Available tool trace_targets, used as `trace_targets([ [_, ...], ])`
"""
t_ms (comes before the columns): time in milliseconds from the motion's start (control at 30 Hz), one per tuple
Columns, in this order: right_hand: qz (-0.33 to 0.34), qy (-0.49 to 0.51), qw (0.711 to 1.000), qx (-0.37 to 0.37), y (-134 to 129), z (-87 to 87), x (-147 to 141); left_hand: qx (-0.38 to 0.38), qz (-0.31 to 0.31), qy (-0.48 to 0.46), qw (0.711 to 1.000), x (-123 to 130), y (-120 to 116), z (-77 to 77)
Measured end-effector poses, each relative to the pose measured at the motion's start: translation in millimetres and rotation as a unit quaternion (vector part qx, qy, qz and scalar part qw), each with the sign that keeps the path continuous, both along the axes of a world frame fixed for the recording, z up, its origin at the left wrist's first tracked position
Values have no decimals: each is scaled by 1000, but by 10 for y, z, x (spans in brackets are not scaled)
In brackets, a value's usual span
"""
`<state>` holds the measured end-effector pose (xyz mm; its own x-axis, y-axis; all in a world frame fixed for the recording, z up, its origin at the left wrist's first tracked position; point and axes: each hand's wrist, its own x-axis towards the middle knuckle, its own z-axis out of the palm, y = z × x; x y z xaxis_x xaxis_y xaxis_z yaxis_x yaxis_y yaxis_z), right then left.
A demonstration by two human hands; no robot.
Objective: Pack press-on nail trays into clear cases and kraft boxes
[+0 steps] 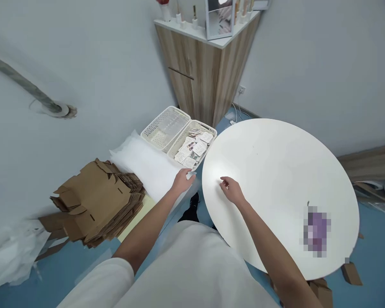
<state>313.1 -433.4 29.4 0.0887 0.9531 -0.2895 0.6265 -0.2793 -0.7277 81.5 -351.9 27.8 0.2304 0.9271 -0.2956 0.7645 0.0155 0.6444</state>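
Observation:
My left hand (pixel 181 181) hangs over the near end of a stack of white foam sheets (pixel 144 158), just below a white basket (pixel 172 155) of printed cards (pixel 192 147). Its thumb and forefinger are apart, and a bit of white sheet shows between them; I cannot tell whether they touch it. My right hand (pixel 231 190) is above the left edge of a round white table (pixel 276 171). Its fingers are loosely bent with gaps between them, and I see nothing held there.
A second white basket (pixel 157 137) stands beside the cards. Flattened cardboard boxes (pixel 96 201) are piled at left. A wood-grain cabinet (pixel 195 72) fills the corner, carrying a framed picture (pixel 220 19). A blurred purple item (pixel 318 229) lies on the table. Cables (pixel 239 113) trail behind it.

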Motion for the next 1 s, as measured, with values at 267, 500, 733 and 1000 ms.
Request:
trace_targets([
  [267, 78, -177, 980, 47, 1063, -34, -628, -76, -6, -54, 996, -81, 936, -273],
  [500, 149, -287, 946, -4, 1594, -191, -875, -50, -124, -30, 991, 97, 1223, -552],
  [733, 144, -320, 935, -44, 1731, -369, -854, -66, -160, -27, 984, 180, 1326, -678],
  [1000, 131, -333, 931, -74, 1778, -454, -877, -77, -165, -14, 983, 218, 1368, -756],
])
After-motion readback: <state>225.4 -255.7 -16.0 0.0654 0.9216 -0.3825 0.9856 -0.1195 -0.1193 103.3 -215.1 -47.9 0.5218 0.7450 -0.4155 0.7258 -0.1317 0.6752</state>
